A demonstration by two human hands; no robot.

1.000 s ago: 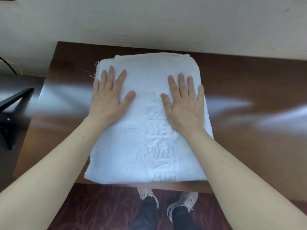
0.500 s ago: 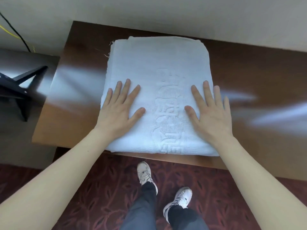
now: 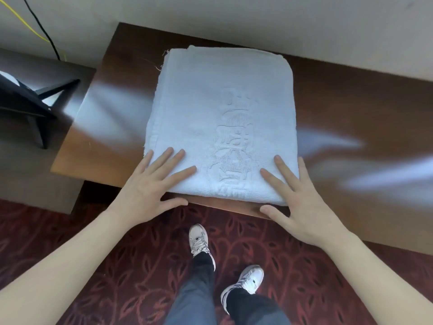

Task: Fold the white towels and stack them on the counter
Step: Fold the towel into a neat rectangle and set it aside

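Both spread flat: left hand (image 3: 150, 186) and right hand (image 3: 302, 195), fingers splayed on the near corners of the folded towel (image 3: 218, 123), gripping nothing. Towel mid-frame on the worktop (image 3: 351, 109). Slid back from mid-towel to its near edge, thumbs now off the worktop.

Bare forearms (image 3: 77, 261), dark trousers (image 3: 196, 294), white sneakers (image 3: 246, 281)
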